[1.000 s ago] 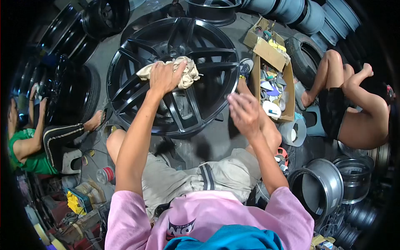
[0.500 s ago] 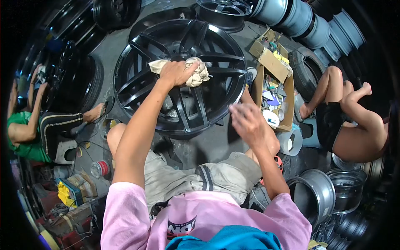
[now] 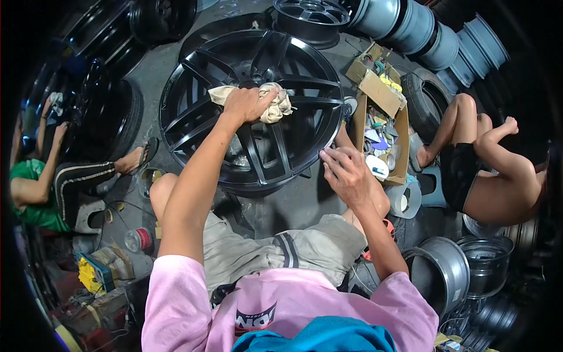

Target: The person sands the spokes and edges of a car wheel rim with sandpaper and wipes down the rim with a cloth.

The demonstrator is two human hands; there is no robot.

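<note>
A large black alloy wheel rim (image 3: 256, 155) lies face up in front of my knees. Over its hub, my left hand (image 3: 243, 105) is closed on a bunched beige rag (image 3: 275, 108) that rests on the spokes. Part of the rag sticks out beyond the back of the hand on its left side. At the rim's lower right edge is my right hand (image 3: 347, 176), its fingers curled and pressed together. Whatever those fingertips hold, if anything, is too small to make out. Whether they touch the rim I cannot tell.
A cardboard box (image 3: 400, 146) of assorted supplies stands right of the rim, beside a tyre (image 3: 423, 100). A person in green (image 3: 38, 188) sits at left, another person (image 3: 492, 170) at right. Silver wheel barrels (image 3: 448, 276) stand lower right; a can (image 3: 139, 239) sits lower left.
My right hand has gone from a motion-blurred, looser pose to curled fingers at the rim's edge. The left hand and the rag stay almost where they were.
</note>
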